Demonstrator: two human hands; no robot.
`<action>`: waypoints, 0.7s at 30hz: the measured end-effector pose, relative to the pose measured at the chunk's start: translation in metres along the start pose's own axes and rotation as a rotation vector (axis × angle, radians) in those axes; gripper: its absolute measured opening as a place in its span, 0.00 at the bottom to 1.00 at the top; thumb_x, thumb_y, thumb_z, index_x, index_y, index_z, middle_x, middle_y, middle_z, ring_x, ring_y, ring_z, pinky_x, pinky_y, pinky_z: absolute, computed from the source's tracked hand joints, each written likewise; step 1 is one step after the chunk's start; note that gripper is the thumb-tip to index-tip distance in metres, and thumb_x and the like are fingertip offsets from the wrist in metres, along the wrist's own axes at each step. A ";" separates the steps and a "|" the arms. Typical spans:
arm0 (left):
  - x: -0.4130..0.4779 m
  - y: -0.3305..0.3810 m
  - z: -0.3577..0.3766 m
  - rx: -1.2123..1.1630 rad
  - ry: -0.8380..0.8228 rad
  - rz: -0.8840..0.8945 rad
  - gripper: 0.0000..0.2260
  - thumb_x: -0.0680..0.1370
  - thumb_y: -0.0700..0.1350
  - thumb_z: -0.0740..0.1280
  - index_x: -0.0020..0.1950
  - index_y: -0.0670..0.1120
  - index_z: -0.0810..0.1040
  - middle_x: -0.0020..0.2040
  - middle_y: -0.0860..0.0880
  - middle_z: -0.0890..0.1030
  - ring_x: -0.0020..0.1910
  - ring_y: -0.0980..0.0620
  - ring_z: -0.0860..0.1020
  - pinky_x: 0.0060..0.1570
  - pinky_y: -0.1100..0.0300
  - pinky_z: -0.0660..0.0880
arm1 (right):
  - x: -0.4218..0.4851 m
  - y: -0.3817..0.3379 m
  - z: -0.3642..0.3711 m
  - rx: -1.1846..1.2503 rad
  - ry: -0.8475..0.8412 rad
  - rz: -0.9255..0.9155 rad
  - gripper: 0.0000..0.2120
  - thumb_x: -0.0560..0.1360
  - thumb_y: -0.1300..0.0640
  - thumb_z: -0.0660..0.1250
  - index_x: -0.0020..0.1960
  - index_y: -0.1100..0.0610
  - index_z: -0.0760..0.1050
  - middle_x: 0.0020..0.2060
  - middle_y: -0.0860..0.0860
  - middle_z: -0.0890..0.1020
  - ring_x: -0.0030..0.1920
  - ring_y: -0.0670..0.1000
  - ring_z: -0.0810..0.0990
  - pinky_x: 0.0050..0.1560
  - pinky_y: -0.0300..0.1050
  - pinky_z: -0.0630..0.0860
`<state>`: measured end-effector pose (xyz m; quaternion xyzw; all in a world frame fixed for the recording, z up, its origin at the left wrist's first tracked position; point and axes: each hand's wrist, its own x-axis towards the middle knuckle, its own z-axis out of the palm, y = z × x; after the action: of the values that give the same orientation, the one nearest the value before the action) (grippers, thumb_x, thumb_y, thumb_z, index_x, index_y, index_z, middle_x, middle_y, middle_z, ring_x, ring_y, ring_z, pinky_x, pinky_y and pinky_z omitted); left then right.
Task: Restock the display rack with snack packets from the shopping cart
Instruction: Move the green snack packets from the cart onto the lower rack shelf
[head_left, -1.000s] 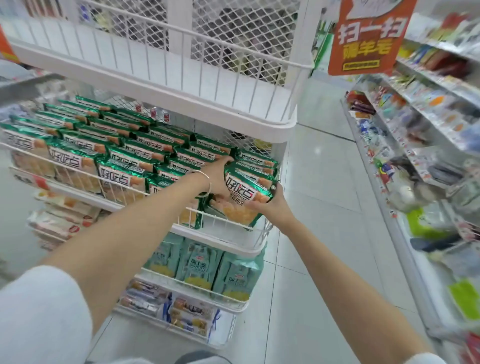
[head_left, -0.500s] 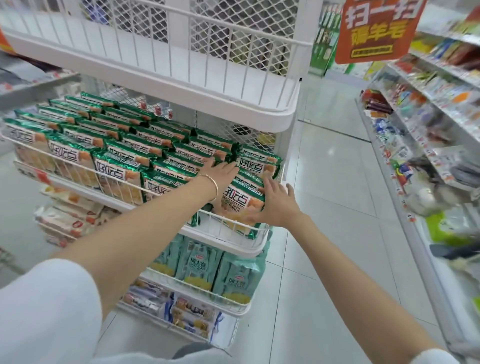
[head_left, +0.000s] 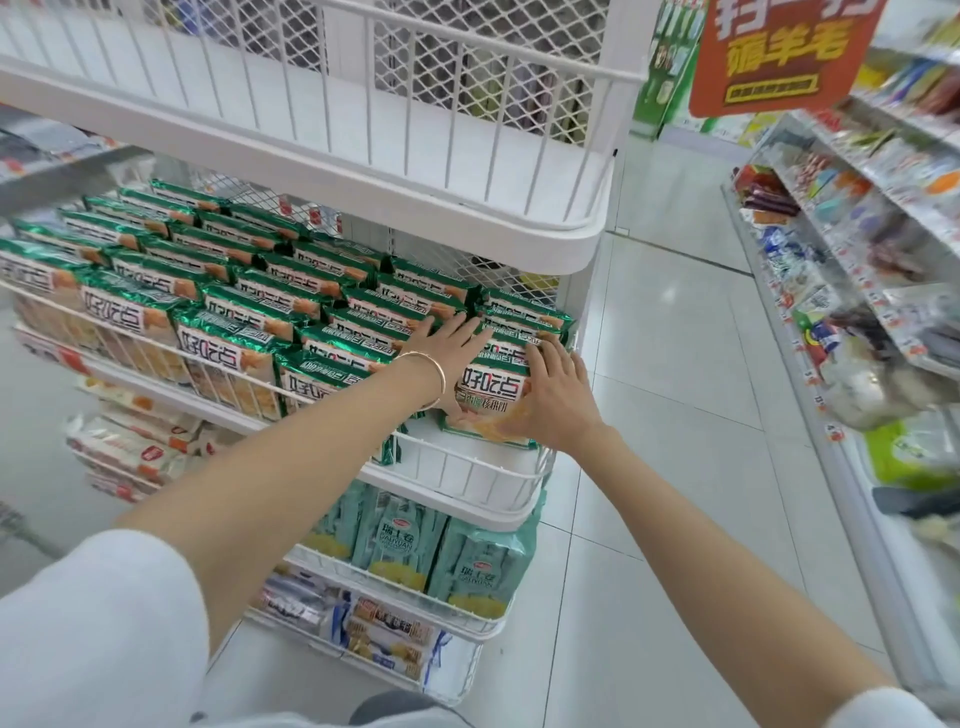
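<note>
Packet (head_left: 488, 382): lying tilted at the 4 o'clock corner of the rack's (head_left: 467, 480) middle shelf and leaning on the green rows behind it.
Left hand (head_left: 451, 347): lying flat with straight fingers, covering the packet's 10 o'clock corner and the neighbouring packets; holding nothing.
Right hand (head_left: 558, 400): pressing with spread, straight fingers on the packet's 3 o'clock side; gripping nothing.
Handling: probably light, with slippery, crinkling film and brittle contents; holding it by the side edges seems safest, without squeezing the middle.
Hidden: the cart is lying out of view; the right hand is covering the packet's lower right corner; the aisle shelves at 3 o'clock are blurring.
</note>
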<state>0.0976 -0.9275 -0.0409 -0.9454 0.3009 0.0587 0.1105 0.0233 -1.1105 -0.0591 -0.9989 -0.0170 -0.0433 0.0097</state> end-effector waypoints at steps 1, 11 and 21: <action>0.002 -0.003 -0.004 0.004 -0.016 0.010 0.54 0.72 0.64 0.73 0.82 0.50 0.37 0.82 0.48 0.40 0.81 0.47 0.42 0.78 0.42 0.44 | 0.001 -0.002 0.001 0.008 0.002 0.006 0.56 0.67 0.26 0.66 0.80 0.58 0.50 0.78 0.55 0.58 0.80 0.58 0.50 0.79 0.56 0.44; 0.008 -0.012 0.000 -0.078 -0.066 -0.039 0.54 0.73 0.61 0.72 0.81 0.53 0.34 0.81 0.47 0.36 0.81 0.46 0.42 0.76 0.34 0.45 | 0.012 0.004 -0.005 0.024 -0.112 -0.007 0.47 0.75 0.32 0.63 0.81 0.55 0.45 0.80 0.51 0.52 0.81 0.53 0.44 0.78 0.60 0.42; 0.005 0.004 0.008 -0.094 0.029 -0.129 0.54 0.71 0.71 0.68 0.81 0.53 0.35 0.82 0.47 0.39 0.81 0.44 0.44 0.75 0.34 0.52 | 0.005 -0.011 -0.003 -0.003 -0.138 0.106 0.52 0.74 0.30 0.62 0.82 0.56 0.39 0.81 0.53 0.43 0.80 0.53 0.38 0.78 0.65 0.45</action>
<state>0.0989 -0.9312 -0.0505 -0.9677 0.2380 0.0518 0.0649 0.0279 -1.0993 -0.0555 -0.9990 0.0351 0.0261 0.0094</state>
